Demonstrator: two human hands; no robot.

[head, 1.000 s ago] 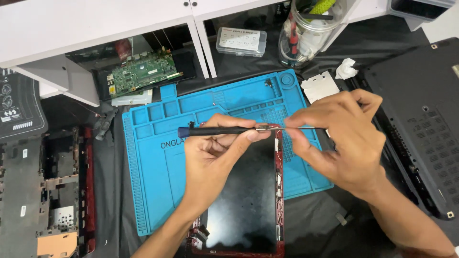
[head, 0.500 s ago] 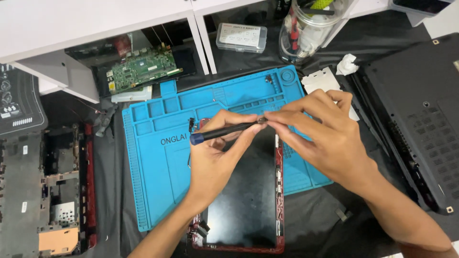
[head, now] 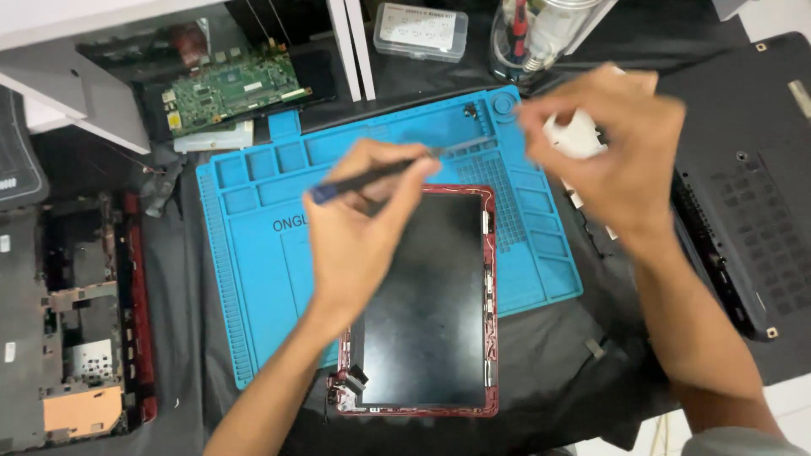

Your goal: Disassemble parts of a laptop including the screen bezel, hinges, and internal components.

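Since half a second ago the right hand (head: 612, 152) has let go of the screwdriver (head: 372, 179) and swung away to the upper right, where it now hangs blurred over a small white piece (head: 579, 135) just off the edge of the blue mat (head: 253, 253); its fingers are curled, but the blur leaves it impossible to tell whether they grip anything. Only the left hand (head: 359, 236) keeps the screwdriver, thumb and fingers closed around its dark shaft, the blue handle end pointing left and the thin tip pointing right toward the mat's small compartments. Under that hand lies a black screen panel in a red frame (head: 490, 279), resting partly on the mat and partly on the dark cloth (its lower end reaches past the mat's near edge). Beyond the mat stand a clear plastic box (head: 420, 31) and a clear jar of tools (head: 541, 38), with a green circuit board (head: 228, 89) farther left under a white shelf. A stripped laptop base (head: 68, 329) with a red edge lies at the far left, and a dark laptop cover (head: 752, 194) lies at the right, beside the right forearm.
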